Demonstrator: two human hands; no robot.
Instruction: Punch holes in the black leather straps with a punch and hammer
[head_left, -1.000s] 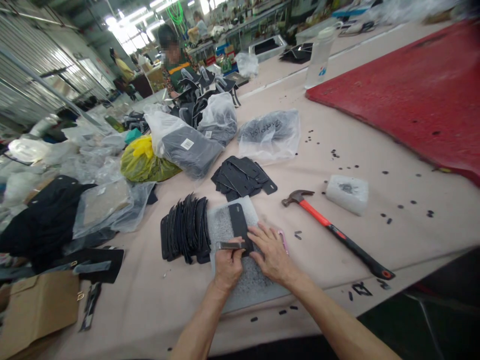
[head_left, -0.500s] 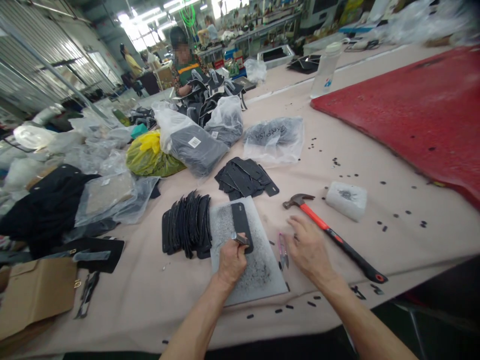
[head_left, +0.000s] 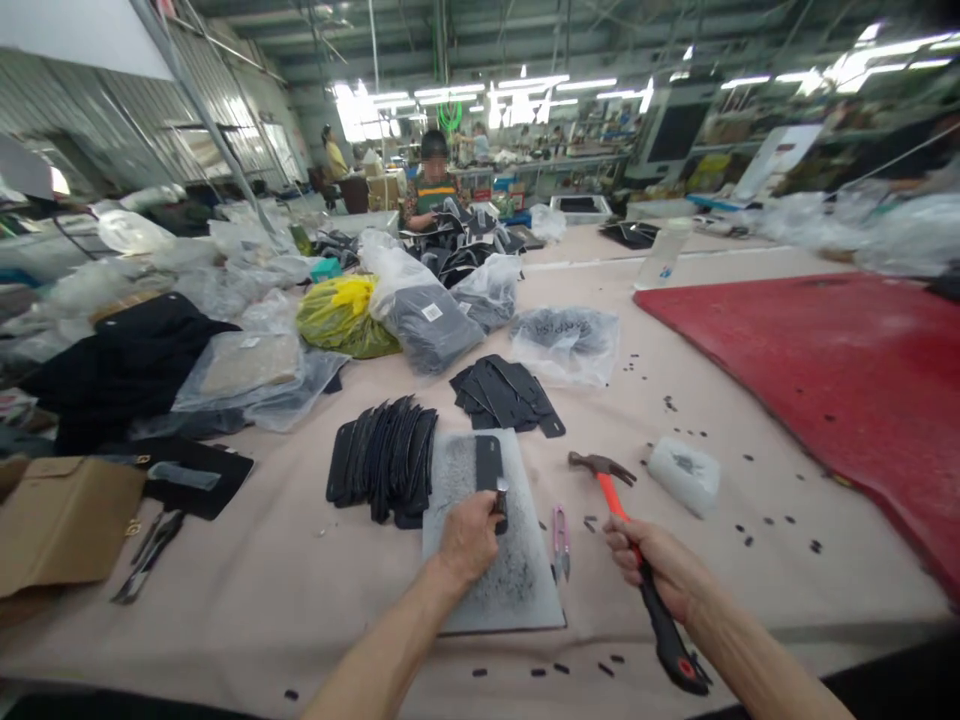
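My left hand is closed round a metal punch, whose shiny end shows above the fingers. It rests over a black strap piece that lies on a grey, speckled board. The punch's lower end is hidden by the hand. In my right hand is a claw hammer, gripped round its red and black handle, the head pointing away from me. Pink thread snips lie between the board and the hammer. A row of black pieces stands packed left of the board.
Behind the board is a loose pile of black pieces. A whitish block sits right of the hammer head, near a red sheet. Plastic bags and a cardboard box occupy the left. A person is across the table.
My right hand has moved from beside the snips to the hammer and taken hold of its handle. The hammer has turned. My left hand stays on the punch; the camera view has tilted up and levelled.
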